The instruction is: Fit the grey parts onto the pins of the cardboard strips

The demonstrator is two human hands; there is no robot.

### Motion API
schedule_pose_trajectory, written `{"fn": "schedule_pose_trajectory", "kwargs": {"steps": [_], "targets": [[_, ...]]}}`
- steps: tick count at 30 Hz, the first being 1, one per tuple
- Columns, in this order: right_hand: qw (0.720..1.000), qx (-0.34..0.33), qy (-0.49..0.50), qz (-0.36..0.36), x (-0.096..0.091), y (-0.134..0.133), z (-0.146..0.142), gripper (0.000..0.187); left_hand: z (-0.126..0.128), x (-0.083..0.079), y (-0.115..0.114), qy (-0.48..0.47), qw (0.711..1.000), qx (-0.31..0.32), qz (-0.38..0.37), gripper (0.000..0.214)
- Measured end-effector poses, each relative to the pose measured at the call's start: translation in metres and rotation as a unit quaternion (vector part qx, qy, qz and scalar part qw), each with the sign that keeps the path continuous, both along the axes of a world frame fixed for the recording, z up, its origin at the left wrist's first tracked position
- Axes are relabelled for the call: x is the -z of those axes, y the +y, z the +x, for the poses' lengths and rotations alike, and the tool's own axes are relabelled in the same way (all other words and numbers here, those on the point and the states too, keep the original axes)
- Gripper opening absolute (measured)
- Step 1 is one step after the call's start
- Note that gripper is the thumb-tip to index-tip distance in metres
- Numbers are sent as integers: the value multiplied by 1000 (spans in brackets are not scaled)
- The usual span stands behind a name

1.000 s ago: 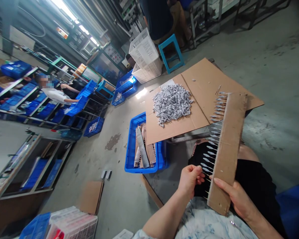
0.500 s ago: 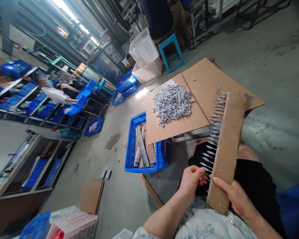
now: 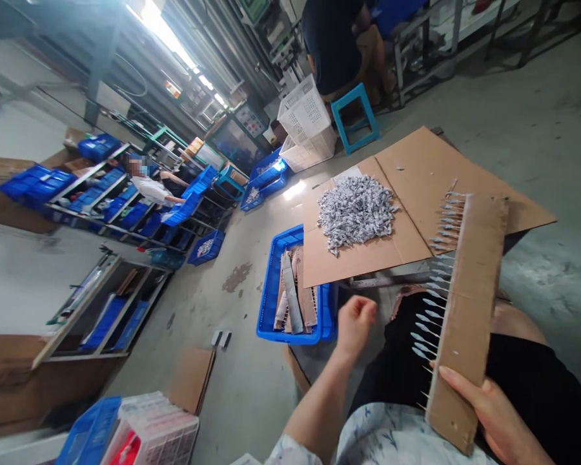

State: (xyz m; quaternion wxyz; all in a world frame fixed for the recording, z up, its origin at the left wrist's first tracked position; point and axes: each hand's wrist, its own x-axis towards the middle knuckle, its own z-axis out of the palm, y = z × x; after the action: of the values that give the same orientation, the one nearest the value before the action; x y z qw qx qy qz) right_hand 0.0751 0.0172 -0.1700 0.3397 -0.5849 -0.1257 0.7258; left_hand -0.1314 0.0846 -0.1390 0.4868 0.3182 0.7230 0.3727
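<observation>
My right hand (image 3: 496,403) grips the lower end of a long cardboard strip (image 3: 474,303), thumb on its face. A row of thin pins sticks out of the strip's left edge. Small grey pointed pieces (image 3: 430,314) sit on most of them; a few pins at the bottom are bare. My left hand (image 3: 356,323) is apart from the strip, fingers curled closed, between it and a blue crate. Whatever the fingers hold, if anything, is hidden. A heap of small grey pieces (image 3: 356,213) lies beyond it on a cardboard sheet (image 3: 407,174).
The blue crate (image 3: 266,290) holds several cardboard strips (image 3: 307,284). A blue stool (image 3: 356,119) and stacked white baskets (image 3: 305,123) stand behind the cardboard sheet. One person (image 3: 332,45) sits at the back; another (image 3: 150,187) is by the shelves. Flat cardboard (image 3: 193,381) leans at lower left.
My left hand has moved away from the strip's pins, leftward and slightly up. A grey piece now sits on the pin where its fingers were. The whole view has shifted, scene moving right.
</observation>
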Motion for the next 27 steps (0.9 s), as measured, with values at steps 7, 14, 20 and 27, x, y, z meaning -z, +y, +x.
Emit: {"fn": "schedule_pose_trajectory", "kwargs": {"steps": [7, 14, 20, 27], "targets": [[999, -15, 29, -5, 23, -7, 10, 24, -59, -38, 107, 375, 920, 62, 99, 16], [996, -57, 64, 24, 30, -18, 11, 25, -55, -38, 133, 432, 892, 106, 81, 10], [998, -42, 45, 11, 17, -20, 2, 27, -27, -54, 62, 310, 934, 151, 94, 9], [999, -7, 49, 11, 8, -25, 1, 23, 28, -31, -55, -141, 984, 108, -26, 31]]}}
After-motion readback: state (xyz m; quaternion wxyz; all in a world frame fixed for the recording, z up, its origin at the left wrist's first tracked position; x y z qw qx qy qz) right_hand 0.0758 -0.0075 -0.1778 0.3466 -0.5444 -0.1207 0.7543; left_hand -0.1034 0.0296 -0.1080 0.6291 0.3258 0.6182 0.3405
